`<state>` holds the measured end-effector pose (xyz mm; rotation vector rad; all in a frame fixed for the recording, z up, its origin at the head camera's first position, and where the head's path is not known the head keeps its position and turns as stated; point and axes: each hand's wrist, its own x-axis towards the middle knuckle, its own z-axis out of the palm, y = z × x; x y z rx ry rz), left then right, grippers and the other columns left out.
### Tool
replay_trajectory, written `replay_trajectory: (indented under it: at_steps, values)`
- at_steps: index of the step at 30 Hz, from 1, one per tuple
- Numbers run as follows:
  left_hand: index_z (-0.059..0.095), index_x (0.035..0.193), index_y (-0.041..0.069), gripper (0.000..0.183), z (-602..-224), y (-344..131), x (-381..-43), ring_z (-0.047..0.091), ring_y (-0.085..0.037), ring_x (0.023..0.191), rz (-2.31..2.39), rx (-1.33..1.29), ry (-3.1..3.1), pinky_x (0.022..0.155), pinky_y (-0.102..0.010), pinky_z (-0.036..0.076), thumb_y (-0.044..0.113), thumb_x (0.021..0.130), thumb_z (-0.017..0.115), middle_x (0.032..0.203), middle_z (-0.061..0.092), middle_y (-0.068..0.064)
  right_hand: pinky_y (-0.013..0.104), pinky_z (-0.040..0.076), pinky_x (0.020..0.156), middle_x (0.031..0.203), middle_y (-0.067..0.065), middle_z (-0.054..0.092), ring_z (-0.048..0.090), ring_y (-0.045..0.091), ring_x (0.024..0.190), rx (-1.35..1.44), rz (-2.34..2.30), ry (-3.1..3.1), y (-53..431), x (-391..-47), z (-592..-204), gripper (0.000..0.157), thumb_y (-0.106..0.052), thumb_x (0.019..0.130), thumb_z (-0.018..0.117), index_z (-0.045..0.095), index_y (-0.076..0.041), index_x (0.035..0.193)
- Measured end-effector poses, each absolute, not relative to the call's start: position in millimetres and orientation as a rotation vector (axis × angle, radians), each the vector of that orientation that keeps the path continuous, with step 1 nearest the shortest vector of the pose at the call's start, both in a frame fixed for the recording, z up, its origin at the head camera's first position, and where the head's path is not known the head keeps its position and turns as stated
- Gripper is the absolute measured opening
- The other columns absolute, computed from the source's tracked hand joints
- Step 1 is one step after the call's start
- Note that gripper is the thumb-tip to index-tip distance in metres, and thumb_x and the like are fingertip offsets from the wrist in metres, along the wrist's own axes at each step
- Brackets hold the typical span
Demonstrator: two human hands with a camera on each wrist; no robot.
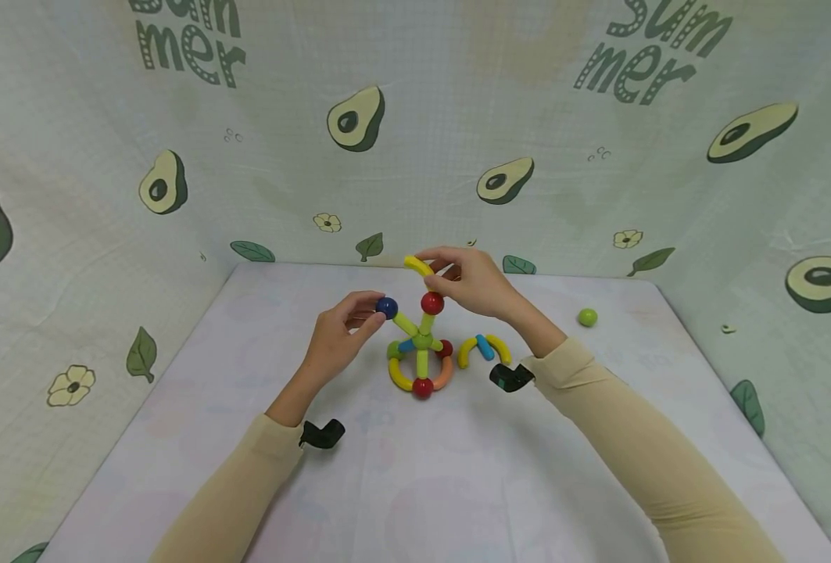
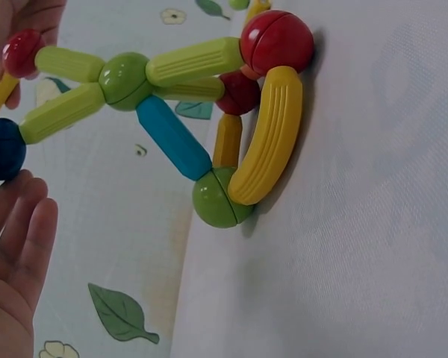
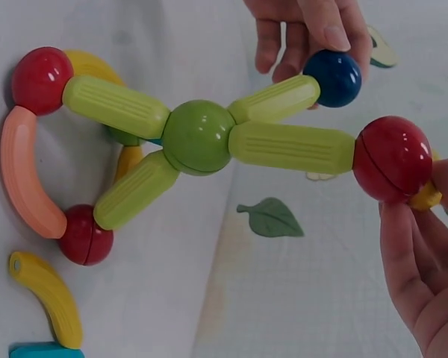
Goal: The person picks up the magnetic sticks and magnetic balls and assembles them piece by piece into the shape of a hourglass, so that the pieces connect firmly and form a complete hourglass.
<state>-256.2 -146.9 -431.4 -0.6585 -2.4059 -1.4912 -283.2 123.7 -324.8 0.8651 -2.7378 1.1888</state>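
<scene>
A magnetic stick-and-ball model stands on the table, with a green ball [image 1: 423, 341] at its centre and lime rods reaching out from it. Its ring-shaped base has a yellow curved rod [image 2: 272, 138], an orange curved rod [image 3: 26, 171], red balls and a green ball [image 2: 218, 198]. My left hand [image 1: 341, 336] pinches the dark blue ball [image 1: 387, 307] at the end of an upper lime rod. With its thumb and fingers my right hand [image 1: 478, 283] grips another yellow curved rod [image 1: 417, 265], its lower end at the upper red ball [image 1: 432, 303].
Just right of the model lie two loose yellow curved rods [image 1: 499, 349] and a short blue rod [image 1: 485, 347]. A loose green ball [image 1: 587, 317] sits farther right on the white table [image 1: 415, 485]. Avocado-printed cloth [image 1: 429, 172] hangs behind and at both sides.
</scene>
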Motion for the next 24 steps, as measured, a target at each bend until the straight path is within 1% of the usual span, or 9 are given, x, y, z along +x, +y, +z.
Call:
replay_trajectory:
  at_steps: [5,6,9,18,24]
  values:
    - [0.064,0.141,0.017,0.039,-431.1,-146.0,-256.7,0.07,-0.017,0.112,-1.482,-0.665,-2.401,0.097,-0.023,0.058,0.031,0.105,0.07,0.128,0.073,-0.002,0.034,0.062,0.072,0.123,0.008,0.073,0.072,0.021,0.091,0.895,1.147,-2.747,124.7,-284.6,-324.3,0.038,-0.016,0.104,0.069,0.069,-0.017,0.141]
    - [0.064,0.141,0.017,0.039,-430.9,-145.8,-256.6,0.07,-0.018,0.112,-1.482,-0.665,-2.4,0.097,-0.025,0.058,0.031,0.105,0.07,0.128,0.073,-0.002,0.033,0.062,0.072,0.124,0.008,0.073,0.072,0.021,0.091,0.902,1.136,-2.749,124.6,-285.1,-324.4,0.037,-0.016,0.104,0.069,0.07,-0.016,0.141]
    - [0.064,0.141,0.016,0.039,-430.7,-145.2,-256.6,0.07,-0.018,0.111,-1.483,-0.669,-2.396,0.097,-0.025,0.058,0.031,0.105,0.071,0.128,0.073,-0.003,0.033,0.063,0.071,0.126,0.007,0.072,0.072,0.021,0.092,0.916,1.118,-2.758,124.3,-286.2,-325.1,0.035,-0.015,0.105,0.068,0.071,-0.016,0.14]
    - [0.064,0.141,0.016,0.039,-430.2,-143.2,-257.7,0.07,-0.019,0.111,-1.483,-0.664,-2.392,0.098,-0.025,0.058,0.03,0.105,0.07,0.127,0.073,-0.003,0.032,0.062,0.069,0.123,0.008,0.074,0.071,0.021,0.088,0.96,1.125,-2.811,123.7,-287.5,-325.8,0.033,-0.015,0.105,0.068,0.073,-0.014,0.137]
    - [0.064,0.144,0.018,0.042,-428.0,-142.0,-257.3,0.071,-0.018,0.11,-1.468,-0.664,-2.401,0.098,-0.029,0.06,0.031,0.105,0.07,0.124,0.074,-0.002,0.032,0.062,0.071,0.124,0.008,0.074,0.07,0.022,0.088,0.966,1.128,-2.832,123.9,-288.5,-326.4,0.033,-0.014,0.105,0.067,0.073,-0.013,0.137]
